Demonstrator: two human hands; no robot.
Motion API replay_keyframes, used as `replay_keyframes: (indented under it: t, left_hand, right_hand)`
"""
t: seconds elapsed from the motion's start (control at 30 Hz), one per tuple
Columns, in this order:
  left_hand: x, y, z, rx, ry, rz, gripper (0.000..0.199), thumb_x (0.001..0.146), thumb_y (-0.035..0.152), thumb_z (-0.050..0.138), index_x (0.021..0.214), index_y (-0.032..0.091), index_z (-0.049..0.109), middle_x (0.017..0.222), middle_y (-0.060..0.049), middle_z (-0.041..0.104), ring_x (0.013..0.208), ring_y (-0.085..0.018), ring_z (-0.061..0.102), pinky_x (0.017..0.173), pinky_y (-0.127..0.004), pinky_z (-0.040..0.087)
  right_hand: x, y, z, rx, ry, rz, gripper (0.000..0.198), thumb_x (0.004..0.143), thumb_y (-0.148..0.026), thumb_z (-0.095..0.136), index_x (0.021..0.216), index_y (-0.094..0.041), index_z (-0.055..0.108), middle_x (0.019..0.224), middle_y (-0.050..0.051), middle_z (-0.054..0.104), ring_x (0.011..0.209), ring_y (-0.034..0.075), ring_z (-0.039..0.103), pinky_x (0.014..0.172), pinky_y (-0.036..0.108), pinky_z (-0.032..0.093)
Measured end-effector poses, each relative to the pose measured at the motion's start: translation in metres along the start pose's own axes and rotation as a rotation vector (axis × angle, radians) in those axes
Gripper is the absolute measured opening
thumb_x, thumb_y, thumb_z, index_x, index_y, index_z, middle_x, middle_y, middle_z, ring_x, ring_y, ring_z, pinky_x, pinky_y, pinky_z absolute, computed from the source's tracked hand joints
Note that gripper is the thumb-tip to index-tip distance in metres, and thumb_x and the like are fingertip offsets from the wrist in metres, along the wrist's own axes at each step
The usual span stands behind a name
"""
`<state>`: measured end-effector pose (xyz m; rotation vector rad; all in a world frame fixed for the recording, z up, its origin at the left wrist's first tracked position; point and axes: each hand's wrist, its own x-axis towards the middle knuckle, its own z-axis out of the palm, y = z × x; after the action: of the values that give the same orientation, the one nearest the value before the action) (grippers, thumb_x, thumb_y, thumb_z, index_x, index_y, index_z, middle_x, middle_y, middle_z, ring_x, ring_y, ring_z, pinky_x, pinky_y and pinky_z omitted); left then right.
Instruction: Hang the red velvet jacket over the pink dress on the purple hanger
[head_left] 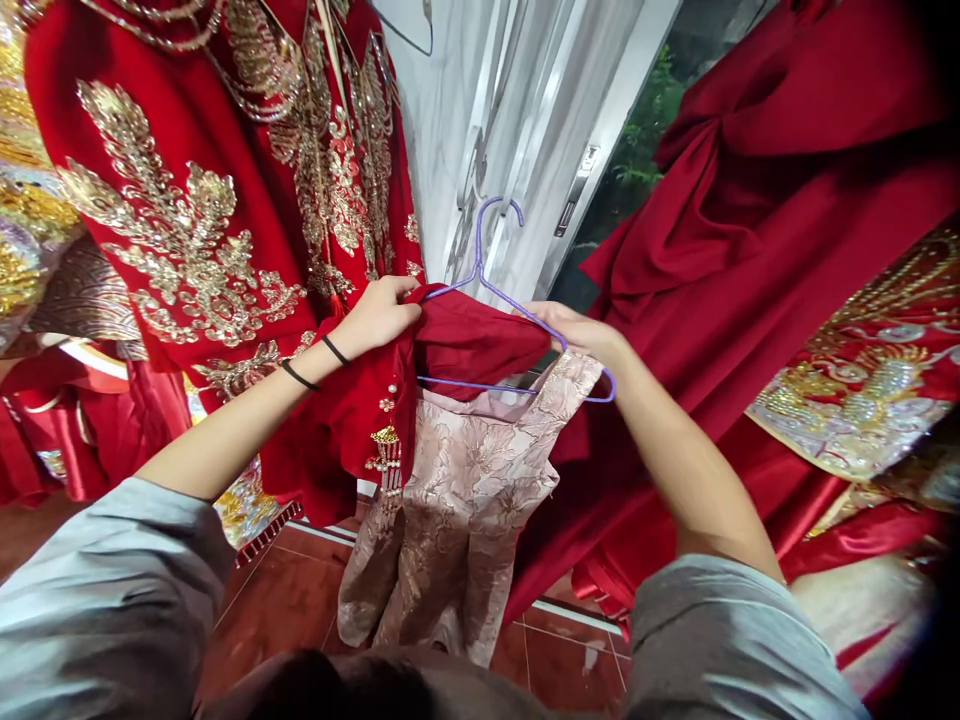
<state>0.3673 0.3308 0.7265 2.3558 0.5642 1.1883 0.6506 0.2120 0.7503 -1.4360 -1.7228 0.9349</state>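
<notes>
A purple hanger (pixel 480 262) is held up in front of me, its hook free in the air. From its right end hangs a pale pink floral dress (pixel 480 450) by one shoulder strap. A red garment (pixel 480 345) with a beaded tassel ornament (pixel 388 455) lies over the hanger's left arm and stretches across its middle. My left hand (pixel 384 315) is closed on the red garment at the left shoulder of the hanger. My right hand (pixel 577 332) is closed at the hanger's right arm; its fingertips are partly hidden behind it.
A red jacket with gold sequin embroidery (pixel 202 230) hangs at the left. To the right hang a long dark red dress (pixel 697 250) and embroidered red and gold clothes (pixel 862 370). Behind stands a white-framed door (pixel 510 120) with a metal latch. The floor has reddish tiles (pixel 555 660).
</notes>
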Motion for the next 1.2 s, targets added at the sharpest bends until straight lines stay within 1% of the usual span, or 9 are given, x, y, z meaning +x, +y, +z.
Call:
replay_keyframes:
  t: [0.1,0.2,0.27,0.43,0.7,0.77,0.93,1.07,1.2]
  left_hand:
    - [-0.001,0.006,-0.003,0.042,0.028,0.023,0.006,0.063,0.021,0.045,0.061,0.016,0.049,0.057,0.002,0.044,0.059,-0.013,0.04,0.062,-0.03,0.033]
    - [-0.001,0.01,-0.006,0.096,0.126,0.063,0.004,0.063,0.019,0.047,0.062,0.016,0.049,0.056,0.001,0.042,0.058,-0.012,0.037,0.064,-0.03,0.033]
    - [-0.001,0.009,-0.006,0.117,0.156,0.072,0.003,0.064,0.019,0.048,0.062,0.017,0.049,0.057,0.001,0.043,0.058,-0.013,0.037,0.065,-0.03,0.034]
    - [0.005,0.003,0.006,0.188,0.057,0.038,0.014,0.07,0.023,0.053,0.06,0.018,0.045,0.057,0.001,0.041,0.057,-0.013,0.035,0.064,-0.03,0.031]
    - [0.018,0.002,0.009,0.095,0.09,0.128,0.042,0.088,0.032,0.052,0.053,0.019,0.033,0.054,0.003,0.029,0.055,-0.011,0.027,0.06,-0.03,0.023]
    - [0.02,-0.001,0.01,-0.003,0.11,0.101,0.044,0.088,0.026,0.05,0.052,0.019,0.025,0.054,0.004,0.024,0.054,-0.01,0.024,0.059,-0.029,0.022]
    - [0.029,-0.006,0.011,-0.171,0.118,-0.088,0.046,0.084,0.019,0.051,0.046,0.019,0.026,0.049,0.004,0.023,0.051,-0.009,0.022,0.055,-0.029,0.02]
    - [0.038,-0.004,0.008,-0.274,0.25,-0.136,0.043,0.084,0.02,0.051,0.047,0.019,0.027,0.049,0.003,0.022,0.051,-0.009,0.019,0.053,-0.029,0.017]
    - [0.041,-0.003,0.006,-0.288,0.337,-0.09,0.04,0.082,0.024,0.05,0.051,0.02,0.025,0.054,0.002,0.021,0.055,-0.01,0.017,0.053,-0.029,0.017]
  right_hand:
    - [-0.006,-0.035,-0.026,-0.198,-0.086,0.046,0.057,0.045,-0.035,0.094,0.092,-0.016,0.067,0.086,0.006,0.07,0.078,0.017,0.066,0.068,0.027,0.057]
    - [-0.003,-0.054,-0.033,-0.402,0.079,-0.118,0.044,0.045,-0.023,0.093,0.081,-0.017,0.07,0.084,0.004,0.069,0.081,0.017,0.064,0.069,0.026,0.055]
    - [-0.003,-0.049,-0.029,-0.324,0.177,-0.168,0.044,0.047,-0.027,0.093,0.085,-0.017,0.072,0.085,0.003,0.07,0.081,0.016,0.063,0.069,0.026,0.055]
    - [-0.017,-0.026,-0.02,-0.059,0.108,0.033,0.044,0.054,-0.04,0.089,0.086,-0.015,0.073,0.078,0.004,0.07,0.069,0.012,0.062,0.061,0.023,0.051]
    - [0.026,-0.053,0.005,-0.321,0.703,-0.475,0.027,0.082,-0.041,0.068,0.072,-0.017,0.062,0.075,0.001,0.059,0.075,0.013,0.055,0.072,0.027,0.047]
    - [0.028,-0.044,0.011,-0.368,0.803,-0.463,0.03,0.084,-0.042,0.064,0.068,-0.017,0.057,0.071,0.0,0.055,0.072,0.013,0.052,0.07,0.027,0.044]
    - [0.017,-0.028,0.014,-0.392,0.617,-0.086,0.04,0.073,-0.038,0.069,0.052,-0.018,0.042,0.055,-0.002,0.035,0.057,0.01,0.033,0.057,0.026,0.03]
    - [0.019,-0.046,0.017,-0.452,0.786,-0.299,0.036,0.082,-0.04,0.059,0.059,-0.018,0.042,0.063,0.0,0.033,0.063,0.011,0.034,0.063,0.027,0.033]
    - [0.019,-0.053,0.025,-0.388,0.761,-0.318,0.043,0.087,-0.054,0.049,0.064,-0.02,0.038,0.07,0.002,0.036,0.073,0.015,0.044,0.069,0.028,0.037]
